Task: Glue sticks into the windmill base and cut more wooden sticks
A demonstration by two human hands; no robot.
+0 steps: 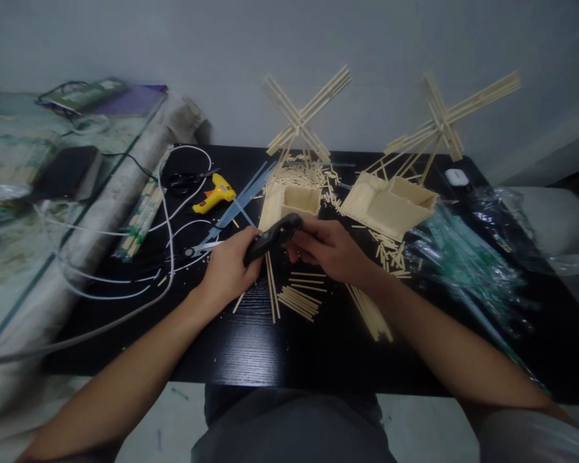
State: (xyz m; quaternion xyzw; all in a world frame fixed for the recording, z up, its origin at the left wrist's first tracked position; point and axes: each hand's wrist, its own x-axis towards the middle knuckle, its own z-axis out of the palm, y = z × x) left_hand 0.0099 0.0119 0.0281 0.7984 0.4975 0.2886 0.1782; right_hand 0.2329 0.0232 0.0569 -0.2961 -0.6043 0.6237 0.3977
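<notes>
While the left hand (229,267) wraps the grip of a black tool (273,238) at mid-frame and the right hand (325,247) pinches its front end, the step looks like readying it over loose sticks (299,301) on the tabletop (270,360), calling next for steadiness.

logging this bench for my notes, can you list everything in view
black tool: one, black, centre
stick windmills: two, pale wood, at the back
loose sticks: many, pale, centre front
glue gun: one, yellow, left of centre
scissors: two, dark handles, left of centre
cable: one, white, looping left
plastic bags: several, green-tinted, right
table: one, black
left hand: grips the tool
right hand: at the tool's front
</notes>
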